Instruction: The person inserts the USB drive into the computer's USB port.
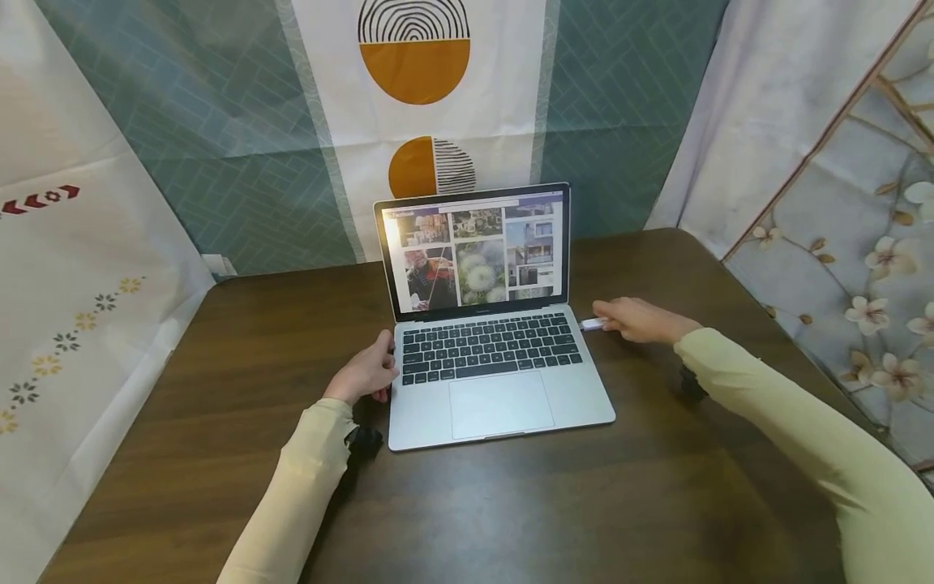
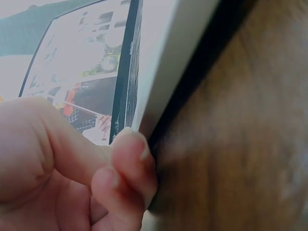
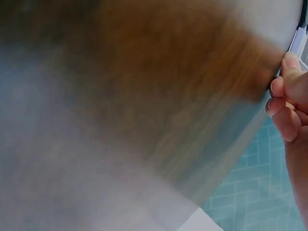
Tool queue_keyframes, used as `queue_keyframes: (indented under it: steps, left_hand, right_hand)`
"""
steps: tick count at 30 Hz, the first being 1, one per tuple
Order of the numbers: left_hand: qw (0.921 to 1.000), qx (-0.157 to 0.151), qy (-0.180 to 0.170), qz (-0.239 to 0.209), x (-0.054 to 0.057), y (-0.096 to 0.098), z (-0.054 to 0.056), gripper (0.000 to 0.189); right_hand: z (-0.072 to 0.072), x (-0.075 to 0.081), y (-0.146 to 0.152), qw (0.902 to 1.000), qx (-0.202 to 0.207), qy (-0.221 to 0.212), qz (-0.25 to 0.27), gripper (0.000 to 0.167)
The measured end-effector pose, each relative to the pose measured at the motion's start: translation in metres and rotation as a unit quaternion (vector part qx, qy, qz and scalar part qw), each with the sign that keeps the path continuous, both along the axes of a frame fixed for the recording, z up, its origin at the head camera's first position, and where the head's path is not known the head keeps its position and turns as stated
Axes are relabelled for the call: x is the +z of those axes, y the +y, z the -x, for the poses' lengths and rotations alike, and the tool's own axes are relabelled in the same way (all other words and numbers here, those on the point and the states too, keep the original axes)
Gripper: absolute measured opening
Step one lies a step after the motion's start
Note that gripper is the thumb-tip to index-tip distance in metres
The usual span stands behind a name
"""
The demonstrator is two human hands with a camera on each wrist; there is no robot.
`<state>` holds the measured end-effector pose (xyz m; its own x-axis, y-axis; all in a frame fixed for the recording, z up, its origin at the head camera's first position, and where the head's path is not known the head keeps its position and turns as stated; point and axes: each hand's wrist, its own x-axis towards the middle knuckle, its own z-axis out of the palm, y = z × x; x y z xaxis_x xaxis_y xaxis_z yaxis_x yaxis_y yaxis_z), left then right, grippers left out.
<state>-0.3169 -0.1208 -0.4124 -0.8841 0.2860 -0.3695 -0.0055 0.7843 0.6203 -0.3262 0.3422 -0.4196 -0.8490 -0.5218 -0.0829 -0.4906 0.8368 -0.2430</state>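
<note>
An open silver laptop (image 1: 502, 397) sits on the table, its lit screen (image 1: 477, 253) showing a page of photos. At the laptop's left edge, my left hand (image 1: 367, 369) grips the side, thumb and curled fingers (image 2: 130, 163) at the rim in the left wrist view. On the opposite side my right hand (image 1: 642, 319) pinches a small white USB stick (image 1: 593, 324) between thumb and fingers. One end of the stick meets the laptop's right edge beside the keyboard; whether it is plugged in, I cannot tell. The right wrist view shows the pinching fingers (image 3: 288, 89) at its right border.
The brown wooden table (image 1: 467, 519) extends around the laptop. Behind it hangs a green and white patterned cloth (image 1: 503, 81). Printed white cloths line the left (image 1: 95, 268) and the flowered right side (image 1: 824, 268). Dark wrist devices (image 1: 363, 442) sit under the sleeves.
</note>
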Motion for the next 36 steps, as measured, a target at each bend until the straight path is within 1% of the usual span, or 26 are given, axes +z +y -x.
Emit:
queue_keyframes:
  steps: [2, 4, 9, 12, 15, 17, 20, 23, 26, 30, 36]
  left_hand:
    - [1.0, 0.0, 0.004, -0.008, -0.001, 0.0, 0.002, 0.041]
    - [0.9999, 0.002, 0.002, -0.017, -0.003, 0.0, 0.001, 0.04]
    - [0.9989, 0.003, -0.017, -0.044, -0.011, -0.001, -0.005, 0.042]
    - [0.9982, 0.009, -0.019, -0.056, -0.014, -0.002, -0.008, 0.044]
    - [0.9977, 0.012, -0.017, -0.064, -0.013, -0.005, -0.01, 0.045]
    - [0.9973, 0.011, -0.02, -0.07, -0.011, -0.009, -0.011, 0.046]
    - [0.9969, 0.01, -0.02, -0.076, -0.008, -0.017, -0.011, 0.046]
    - [0.9968, 0.012, -0.018, -0.076, -0.004, -0.022, -0.011, 0.047]
    - [0.9968, 0.012, -0.017, -0.077, -0.002, -0.022, -0.011, 0.048]
    - [0.9972, 0.007, -0.014, -0.074, 0.0, -0.017, -0.008, 0.048]
    - [0.9979, 0.006, -0.014, -0.063, -0.003, -0.008, -0.002, 0.043]
  right_hand:
    - [0.001, -0.001, 0.001, 1.0, -0.004, 0.006, 0.001, 0.015]
    - [0.001, -0.002, 0.002, 1.0, -0.008, 0.001, 0.005, 0.015]
    - [-0.006, -0.007, 0.008, 0.9985, -0.018, -0.051, 0.011, 0.015]
    - [-0.009, -0.008, 0.011, 0.9973, -0.028, -0.064, 0.021, 0.016]
    - [-0.011, -0.01, 0.014, 0.9969, -0.041, -0.048, 0.046, 0.015]
    - [-0.012, -0.012, 0.014, 0.997, -0.041, -0.032, 0.058, 0.014]
    - [-0.011, -0.011, 0.011, 0.9967, -0.03, -0.009, 0.074, 0.013]
    - [-0.006, -0.007, 0.008, 0.9964, -0.019, -0.003, 0.082, 0.013]
    - [-0.003, -0.004, 0.007, 0.9963, -0.015, -0.003, 0.084, 0.014]
    - [-0.003, -0.002, 0.008, 0.9971, -0.015, -0.009, 0.073, 0.014]
    - [-0.004, -0.004, 0.011, 0.9984, -0.017, -0.008, 0.052, 0.015]
